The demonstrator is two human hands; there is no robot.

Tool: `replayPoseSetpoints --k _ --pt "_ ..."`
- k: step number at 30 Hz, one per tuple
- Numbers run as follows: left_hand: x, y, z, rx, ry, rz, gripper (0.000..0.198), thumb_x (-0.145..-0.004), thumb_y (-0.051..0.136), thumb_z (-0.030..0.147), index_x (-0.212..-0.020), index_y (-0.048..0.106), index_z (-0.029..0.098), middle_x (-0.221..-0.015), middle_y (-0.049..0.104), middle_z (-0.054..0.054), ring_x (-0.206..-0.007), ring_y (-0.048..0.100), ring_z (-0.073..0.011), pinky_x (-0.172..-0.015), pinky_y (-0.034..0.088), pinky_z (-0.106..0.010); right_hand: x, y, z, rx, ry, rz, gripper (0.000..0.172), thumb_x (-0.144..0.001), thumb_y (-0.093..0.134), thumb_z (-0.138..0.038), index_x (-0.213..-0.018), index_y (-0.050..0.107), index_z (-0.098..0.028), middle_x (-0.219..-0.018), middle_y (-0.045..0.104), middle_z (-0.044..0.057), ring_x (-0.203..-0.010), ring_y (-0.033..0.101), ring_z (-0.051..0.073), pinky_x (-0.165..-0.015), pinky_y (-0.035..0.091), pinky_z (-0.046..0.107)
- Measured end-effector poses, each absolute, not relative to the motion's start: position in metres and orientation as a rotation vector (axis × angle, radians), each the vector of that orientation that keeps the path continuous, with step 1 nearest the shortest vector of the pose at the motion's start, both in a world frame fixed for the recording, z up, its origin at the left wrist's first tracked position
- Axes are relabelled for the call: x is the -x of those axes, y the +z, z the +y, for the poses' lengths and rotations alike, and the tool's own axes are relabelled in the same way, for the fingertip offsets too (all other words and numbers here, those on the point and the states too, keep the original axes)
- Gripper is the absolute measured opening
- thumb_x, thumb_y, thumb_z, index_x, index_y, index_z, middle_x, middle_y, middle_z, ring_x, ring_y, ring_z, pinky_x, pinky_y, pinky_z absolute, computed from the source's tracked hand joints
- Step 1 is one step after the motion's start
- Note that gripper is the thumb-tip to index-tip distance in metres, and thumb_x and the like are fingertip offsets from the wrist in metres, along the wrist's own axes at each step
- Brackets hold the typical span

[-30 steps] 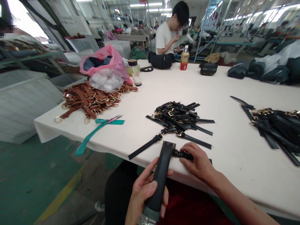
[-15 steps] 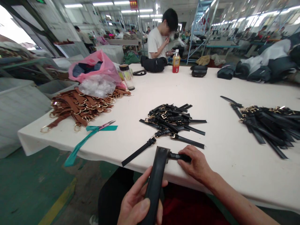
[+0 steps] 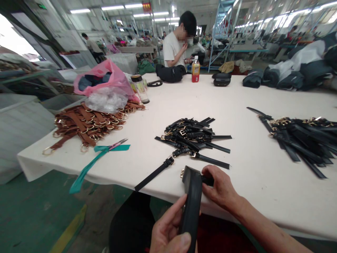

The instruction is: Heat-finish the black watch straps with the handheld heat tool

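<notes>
My left hand (image 3: 168,232) is closed round the lower part of a wide black strap (image 3: 191,196) that rises to the table's near edge. My right hand (image 3: 221,188) rests on that edge, its fingers pinched on a small black buckle strap (image 3: 207,180) right beside the wide strap's top end. A gold buckle (image 3: 182,173) shows at that top end. A single thin black strap (image 3: 154,174) lies just left of it. A heap of black buckle straps (image 3: 192,135) sits a little farther in on the white table (image 3: 250,158).
Brown straps with gold rings (image 3: 84,123) are piled at the left, with a pink bag (image 3: 105,79) and a jar (image 3: 140,88) behind. Scissors on a teal ribbon (image 3: 110,147) lie near the left edge. More black straps (image 3: 305,138) lie at the right. A person (image 3: 175,44) sits at the far side beside a bottle (image 3: 195,69).
The wide black strap has shifted right and its top end now meets my right hand's fingers. My left hand slid lower in the picture; my right hand stayed on the small strap.
</notes>
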State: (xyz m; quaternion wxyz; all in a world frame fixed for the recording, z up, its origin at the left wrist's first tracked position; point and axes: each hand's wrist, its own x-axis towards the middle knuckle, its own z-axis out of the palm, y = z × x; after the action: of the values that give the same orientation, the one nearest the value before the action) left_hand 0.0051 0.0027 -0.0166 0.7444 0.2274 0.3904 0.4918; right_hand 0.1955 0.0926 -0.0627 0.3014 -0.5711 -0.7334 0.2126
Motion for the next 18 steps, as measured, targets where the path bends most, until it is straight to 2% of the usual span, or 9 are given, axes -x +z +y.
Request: replayPoseSetpoints --k 3,6,13,18 --pt "-0.007 -0.013 0.011 -0.549 1.106 0.812 0.056 -0.066 0.075 0.032 -0.12 0.061 0.03 -0.103 0.07 -0.014 -0.045 0.062 -0.0155 -0.038 0.038 -0.021 -0.195 -0.06 0.092 1.486 0.537 -1.988 0.013 -0.071 0.059 -0.019 -0.083 0.053 -0.02 -0.079 0.055 0.001 -0.073 0.049 0.015 -0.067 0.039 0.028" --pt "0.002 -0.012 0.014 -0.54 1.149 0.737 0.053 -0.072 0.07 0.032 -0.123 0.058 0.03 -0.105 0.07 -0.015 -0.044 0.06 -0.0134 -0.036 0.042 -0.02 -0.196 -0.057 0.091 1.455 0.524 -2.041 0.011 -0.073 0.058 -0.018 -0.083 0.055 -0.02 -0.079 0.055 0.001 -0.076 0.05 0.016 -0.069 0.04 0.028" --pt "0.03 -0.024 0.002 -0.447 1.215 0.652 0.047 -0.081 0.059 0.028 -0.128 0.052 0.03 -0.109 0.07 -0.016 -0.048 0.062 -0.0156 -0.033 0.045 -0.018 -0.19 -0.056 0.092 1.405 0.474 -2.075 0.018 -0.077 0.062 -0.025 -0.095 0.064 -0.024 -0.092 0.06 0.004 -0.083 0.053 0.018 -0.073 0.042 0.03" --pt "0.029 -0.022 0.002 -0.481 1.194 0.637 0.044 -0.083 0.058 0.028 -0.127 0.054 0.03 -0.108 0.07 -0.016 -0.044 0.061 -0.0138 -0.032 0.044 -0.017 -0.178 -0.056 0.096 1.32 0.238 -2.217 0.009 -0.083 0.06 -0.027 -0.084 0.068 -0.022 -0.083 0.062 0.005 -0.082 0.051 0.019 -0.072 0.036 0.034"
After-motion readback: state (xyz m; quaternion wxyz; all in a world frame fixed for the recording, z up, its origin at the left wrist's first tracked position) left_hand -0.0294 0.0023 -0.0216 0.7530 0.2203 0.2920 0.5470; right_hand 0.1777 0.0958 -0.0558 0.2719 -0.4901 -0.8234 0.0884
